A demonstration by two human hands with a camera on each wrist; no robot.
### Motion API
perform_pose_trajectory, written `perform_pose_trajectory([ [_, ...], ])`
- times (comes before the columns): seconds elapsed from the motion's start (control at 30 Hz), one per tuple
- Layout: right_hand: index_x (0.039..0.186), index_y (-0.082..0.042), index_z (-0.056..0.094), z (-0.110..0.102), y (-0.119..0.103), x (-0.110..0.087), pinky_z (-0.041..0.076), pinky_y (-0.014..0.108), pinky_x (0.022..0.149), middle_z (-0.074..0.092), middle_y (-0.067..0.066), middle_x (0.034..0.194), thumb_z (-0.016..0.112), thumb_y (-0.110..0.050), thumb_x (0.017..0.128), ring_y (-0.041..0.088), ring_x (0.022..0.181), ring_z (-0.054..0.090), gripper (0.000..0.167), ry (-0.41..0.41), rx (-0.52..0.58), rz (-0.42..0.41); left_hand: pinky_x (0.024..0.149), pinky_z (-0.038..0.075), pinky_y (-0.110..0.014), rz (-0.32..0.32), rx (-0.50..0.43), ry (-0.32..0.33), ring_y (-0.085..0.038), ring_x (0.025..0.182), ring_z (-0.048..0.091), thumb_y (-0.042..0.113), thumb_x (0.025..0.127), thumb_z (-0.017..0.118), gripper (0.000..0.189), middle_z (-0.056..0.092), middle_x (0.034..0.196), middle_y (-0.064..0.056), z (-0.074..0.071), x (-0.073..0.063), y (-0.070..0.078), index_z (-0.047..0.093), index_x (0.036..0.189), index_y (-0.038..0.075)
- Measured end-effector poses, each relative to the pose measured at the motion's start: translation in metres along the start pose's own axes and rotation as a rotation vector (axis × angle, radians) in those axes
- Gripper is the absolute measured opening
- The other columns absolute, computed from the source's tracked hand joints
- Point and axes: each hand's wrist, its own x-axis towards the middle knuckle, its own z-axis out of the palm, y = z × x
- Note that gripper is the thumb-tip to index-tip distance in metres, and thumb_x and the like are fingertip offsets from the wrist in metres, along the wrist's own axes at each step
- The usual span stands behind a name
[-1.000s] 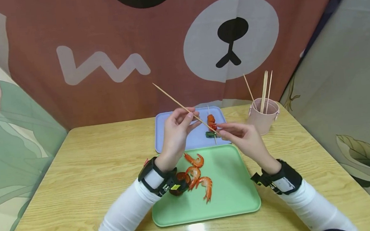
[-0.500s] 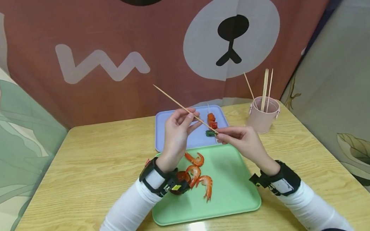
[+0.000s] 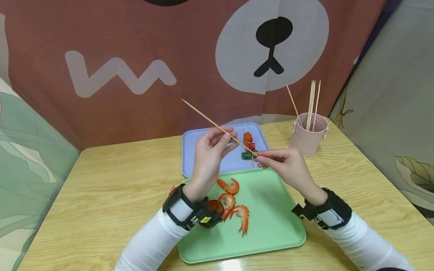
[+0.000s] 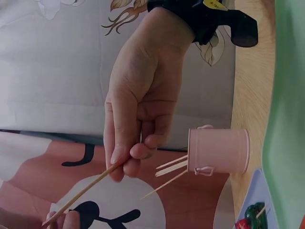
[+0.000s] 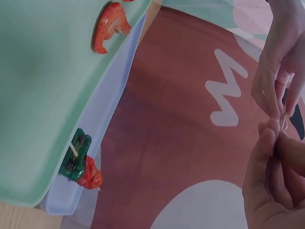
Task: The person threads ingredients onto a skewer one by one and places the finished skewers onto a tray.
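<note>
A bare bamboo skewer (image 3: 200, 113) slants above the trays, its free end up to the left. My left hand (image 3: 208, 154) pinches it partway along between thumb and fingers. Near its lower end, my right hand (image 3: 289, 166) pinches it with thumb and fingertips; the left wrist view shows this right hand (image 4: 143, 95) on the skewer (image 4: 83, 191). Three orange shrimp (image 3: 241, 217) lie on the green tray (image 3: 271, 223) below. Behind, on the blue tray (image 3: 192, 153), lies a loaded skewer (image 3: 248, 137) with orange, red and green pieces, partly overlapped by the held skewer.
A pink bucket (image 3: 307, 140) holding several skewers (image 3: 309, 105) stands at the back right of the wooden table (image 3: 123, 187). A round reddish-brown thing (image 3: 214, 207) on the green tray is partly hidden by the left wrist strap. A bear-print cloth (image 3: 197, 49) hangs behind.
My right hand has dropped slightly and closed its fingertips more tightly on the skewer's lower end. The left hand has hardly moved, and the skewer keeps nearly the same slant.
</note>
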Motion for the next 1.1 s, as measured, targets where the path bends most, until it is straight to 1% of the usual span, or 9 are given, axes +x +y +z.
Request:
perform_pose_trajectory([
  [0.07, 0.103, 0.003, 0.071, -0.002, 0.002, 0.0, 0.058, 0.026, 0.067, 0.071, 0.022, 0.092, 0.066, -0.006, 0.088, 0.006, 0.074, 0.07, 0.019, 0.017, -0.007, 0.002, 0.09, 0.053, -0.034, -0.003, 0.105, -0.047, -0.016, 0.096, 0.066, 0.001, 0.093, 0.057, 0.022, 0.064, 0.109, -0.024, -0.004, 0.001, 0.001, 0.059, 0.113, -0.005],
  [0.13, 0.103, 0.004, 0.071, -0.006, 0.005, 0.0, 0.058, 0.025, 0.067, 0.071, 0.023, 0.094, 0.066, -0.006, 0.088, 0.006, 0.074, 0.07, 0.019, 0.033, -0.011, 0.0, 0.09, 0.053, -0.031, 0.002, 0.252, -0.095, -0.016, 0.096, 0.065, 0.003, 0.091, 0.061, 0.023, 0.065, 0.11, -0.022, -0.009, 0.002, 0.001, 0.061, 0.114, -0.002],
  [0.27, 0.104, 0.005, 0.07, -0.016, 0.011, 0.0, 0.058, 0.026, 0.066, 0.07, 0.024, 0.095, 0.064, -0.004, 0.089, 0.005, 0.073, 0.069, 0.019, 0.069, -0.011, -0.008, 0.085, 0.053, -0.029, 0.005, 0.564, -0.185, -0.017, 0.094, 0.065, 0.007, 0.087, 0.066, 0.021, 0.069, 0.104, -0.012, -0.022, 0.007, -0.001, 0.066, 0.109, 0.005],
  [0.37, 0.105, 0.008, 0.069, -0.025, 0.016, -0.001, 0.057, 0.023, 0.068, 0.072, 0.017, 0.094, 0.063, -0.003, 0.089, 0.003, 0.074, 0.069, 0.02, 0.094, -0.015, -0.001, 0.081, 0.052, -0.029, 0.002, 0.754, -0.262, -0.018, 0.09, 0.064, 0.008, 0.086, 0.068, 0.018, 0.069, 0.101, -0.01, -0.032, 0.012, -0.006, 0.068, 0.104, 0.006],
  [0.5, 0.105, 0.009, 0.068, -0.035, 0.02, -0.003, 0.057, 0.021, 0.071, 0.074, 0.008, 0.094, 0.064, -0.004, 0.089, 0.002, 0.077, 0.069, 0.021, 0.119, -0.037, 0.006, 0.08, 0.052, -0.026, 0.028, 0.939, -0.349, -0.018, 0.088, 0.063, 0.005, 0.082, 0.071, 0.016, 0.069, 0.097, -0.008, -0.045, 0.016, -0.016, 0.069, 0.098, 0.008],
  [0.63, 0.105, 0.006, 0.069, -0.045, 0.024, -0.005, 0.056, 0.02, 0.071, 0.073, 0.009, 0.097, 0.064, -0.006, 0.089, 0.002, 0.078, 0.069, 0.02, 0.144, -0.08, 0.01, 0.078, 0.052, -0.027, 0.062, 1.072, -0.433, -0.023, 0.088, 0.064, 0.001, 0.078, 0.074, 0.018, 0.07, 0.092, -0.006, -0.055, 0.022, -0.027, 0.07, 0.093, 0.009],
  [0.83, 0.105, 0.005, 0.07, -0.053, 0.026, -0.008, 0.056, 0.018, 0.07, 0.074, 0.005, 0.096, 0.066, -0.008, 0.088, -0.001, 0.077, 0.068, 0.022, 0.178, -0.139, 0.029, 0.08, 0.05, -0.028, 0.014, 1.222, -0.589, -0.022, 0.09, 0.062, 0.0, 0.075, 0.074, 0.02, 0.069, 0.092, -0.004, -0.064, 0.027, -0.041, 0.072, 0.092, 0.01],
  [0.93, 0.105, 0.005, 0.07, -0.056, 0.026, -0.009, 0.056, 0.017, 0.07, 0.074, 0.003, 0.094, 0.066, -0.008, 0.088, -0.001, 0.076, 0.068, 0.022, 0.189, -0.155, 0.028, 0.081, 0.048, -0.029, 0.032, 1.273, -0.669, -0.019, 0.089, 0.06, -0.002, 0.073, 0.072, 0.022, 0.068, 0.091, -0.003, -0.068, 0.028, -0.046, 0.072, 0.092, 0.009],
  [1.1, 0.105, 0.004, 0.07, -0.059, 0.025, -0.011, 0.055, 0.015, 0.069, 0.074, 0.003, 0.092, 0.066, -0.009, 0.088, -0.003, 0.076, 0.067, 0.022, 0.2, -0.189, 0.034, 0.084, 0.046, -0.032, 0.084, 1.295, -0.782, -0.024, 0.091, 0.059, -0.003, 0.069, 0.074, 0.028, 0.068, 0.093, -0.005, -0.074, 0.028, -0.051, 0.072, 0.095, 0.008],
])
